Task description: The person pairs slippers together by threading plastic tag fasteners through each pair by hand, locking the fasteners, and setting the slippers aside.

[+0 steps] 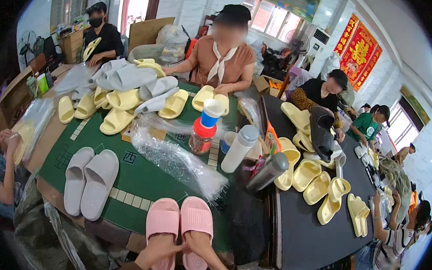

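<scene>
A pair of pink slippers [197, 218] stands side by side at the near edge of the green table, toes pointing away from me. My left hand [161, 245] grips the left slipper at its foot opening, its fingertips hidden under the strap. On the right slipper, my right hand [198, 244] has hold in the same way, with its fingers partly out of sight. The two thumbs nearly meet between the slippers. To the left lies a grey pair of slippers [100, 185], set neatly together.
Clear plastic bags [180, 157] lie mid-table. Beyond are piled grey and yellow slippers [121, 99]. A red-lidded jar [202, 136] with a cup [211, 113] on top, a white bottle [239, 149] and a grey flask [269, 172] stand right. Yellow slippers cover the black table [294, 234]. Several people work around.
</scene>
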A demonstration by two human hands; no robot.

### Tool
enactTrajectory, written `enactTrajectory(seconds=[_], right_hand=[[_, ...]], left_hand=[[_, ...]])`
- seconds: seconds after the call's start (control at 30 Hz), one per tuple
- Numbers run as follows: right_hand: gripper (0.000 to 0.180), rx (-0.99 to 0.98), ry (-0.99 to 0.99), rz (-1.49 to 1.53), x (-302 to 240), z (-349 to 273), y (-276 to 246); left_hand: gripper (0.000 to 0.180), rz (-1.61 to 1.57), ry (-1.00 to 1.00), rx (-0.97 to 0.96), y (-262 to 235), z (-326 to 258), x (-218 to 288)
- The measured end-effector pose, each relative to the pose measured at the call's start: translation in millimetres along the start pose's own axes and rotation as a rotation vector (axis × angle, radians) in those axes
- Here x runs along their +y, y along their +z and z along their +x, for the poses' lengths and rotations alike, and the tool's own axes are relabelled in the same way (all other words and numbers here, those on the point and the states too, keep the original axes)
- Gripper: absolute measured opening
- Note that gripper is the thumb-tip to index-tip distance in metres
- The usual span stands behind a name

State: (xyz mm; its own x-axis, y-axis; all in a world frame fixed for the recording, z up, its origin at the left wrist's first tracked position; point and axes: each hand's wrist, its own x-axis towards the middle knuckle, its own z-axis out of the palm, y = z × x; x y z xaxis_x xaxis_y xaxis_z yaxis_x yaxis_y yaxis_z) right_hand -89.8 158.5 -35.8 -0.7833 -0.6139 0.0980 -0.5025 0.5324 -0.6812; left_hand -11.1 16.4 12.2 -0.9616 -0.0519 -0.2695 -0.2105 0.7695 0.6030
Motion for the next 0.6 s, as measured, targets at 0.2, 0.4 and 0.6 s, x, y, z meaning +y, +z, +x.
enactTrajectory(seconds=[0.2, 0.4, 0.6], right_hand=[[0.033, -0.048, 0.007, -0.008, 2, -4, 6], [0.028, -0.093, 0.045, -0.126, 2, 4, 1], [0.025, -0.143, 0.105, 0.194, -10, 4, -23]], left_hand=[[0.05, -0.092, -0.182, 0.047, 22, 7, 9], [0.051, 0.037, -0.097, 0.285, 54, 23, -6], [0.052, 0.065, -0.181, 0.249, 35, 30, 7]])
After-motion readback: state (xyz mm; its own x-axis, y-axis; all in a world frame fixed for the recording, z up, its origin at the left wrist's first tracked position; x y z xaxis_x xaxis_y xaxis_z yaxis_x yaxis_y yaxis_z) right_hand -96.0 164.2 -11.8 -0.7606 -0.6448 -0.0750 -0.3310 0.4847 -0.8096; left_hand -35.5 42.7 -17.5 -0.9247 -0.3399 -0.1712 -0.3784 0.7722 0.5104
